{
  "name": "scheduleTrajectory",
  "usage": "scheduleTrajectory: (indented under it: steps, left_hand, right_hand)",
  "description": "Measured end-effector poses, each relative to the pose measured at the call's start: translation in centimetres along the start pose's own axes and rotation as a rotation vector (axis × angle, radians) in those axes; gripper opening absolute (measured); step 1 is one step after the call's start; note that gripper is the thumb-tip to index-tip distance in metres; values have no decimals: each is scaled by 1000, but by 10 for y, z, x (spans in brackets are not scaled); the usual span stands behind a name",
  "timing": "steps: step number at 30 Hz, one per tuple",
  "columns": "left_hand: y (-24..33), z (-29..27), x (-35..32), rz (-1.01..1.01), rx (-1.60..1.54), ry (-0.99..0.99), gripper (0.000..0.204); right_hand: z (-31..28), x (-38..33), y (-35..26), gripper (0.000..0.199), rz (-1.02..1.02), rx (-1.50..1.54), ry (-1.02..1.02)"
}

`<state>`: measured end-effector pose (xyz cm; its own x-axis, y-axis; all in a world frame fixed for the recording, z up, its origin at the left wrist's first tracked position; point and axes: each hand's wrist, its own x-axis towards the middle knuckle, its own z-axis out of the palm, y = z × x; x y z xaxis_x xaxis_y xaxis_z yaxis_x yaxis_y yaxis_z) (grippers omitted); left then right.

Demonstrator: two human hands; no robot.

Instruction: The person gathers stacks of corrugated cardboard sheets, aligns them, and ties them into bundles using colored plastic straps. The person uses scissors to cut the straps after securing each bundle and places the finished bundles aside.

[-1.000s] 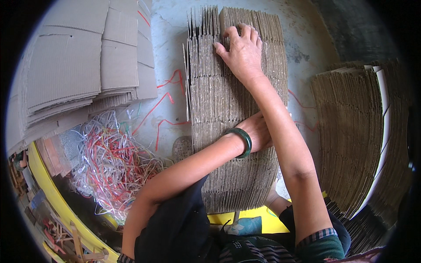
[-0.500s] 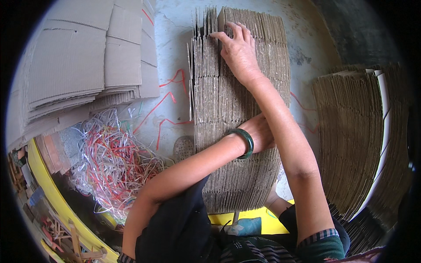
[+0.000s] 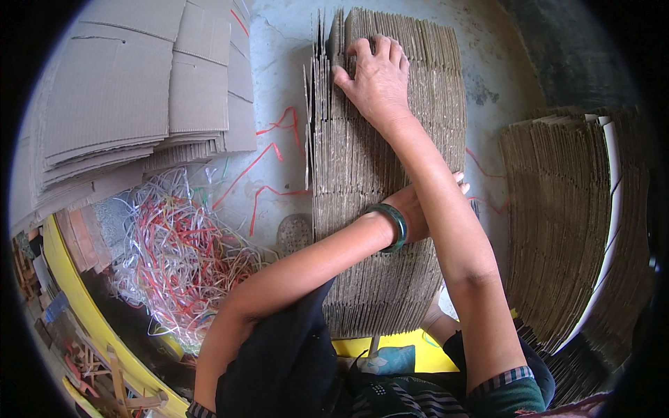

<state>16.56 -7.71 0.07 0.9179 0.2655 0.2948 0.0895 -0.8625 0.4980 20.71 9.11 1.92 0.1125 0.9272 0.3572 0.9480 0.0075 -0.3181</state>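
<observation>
A long stack of brown cardboard sheets (image 3: pixel 380 157) stands on edge before me, their edges facing up. My right hand (image 3: pixel 376 76) is at its far end, fingers bent over the edges and thumb toward the left, closed on a bundle of sheets. A few thin sheets (image 3: pixel 320 90) lean apart along the left side. My left hand (image 3: pixel 412 212) lies across the middle of the stack, under my right forearm. Its fingertips stretch past the stack's right edge, and the rest of the fingers are hidden. A dark green bangle (image 3: pixel 391 226) circles my left wrist.
Flat cardboard sheets (image 3: pixel 111 90) are piled at the far left. Below them lies a tangle of white and red plastic strapping (image 3: pixel 185 258). Another upright cardboard stack (image 3: pixel 550 216) with a white strip stands at the right. Loose red strips (image 3: pixel 254 202) lie on the floor.
My right hand's fingers have curled in, and the thumb now shows at the left. Sheets at the far left end have parted. My left fingertips have come out past the right forearm.
</observation>
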Motion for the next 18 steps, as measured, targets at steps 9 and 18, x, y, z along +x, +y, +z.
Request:
scheduleTrajectory:
  steps: [9,18]
  left_hand:
    - [1,-6,3,17,14,-37,54]
    - [1,-24,4,-78,45,-271,50]
  right_hand:
    - [11,-1,-6,50,-167,64,51]
    - [-77,-37,52,44,-67,421,145]
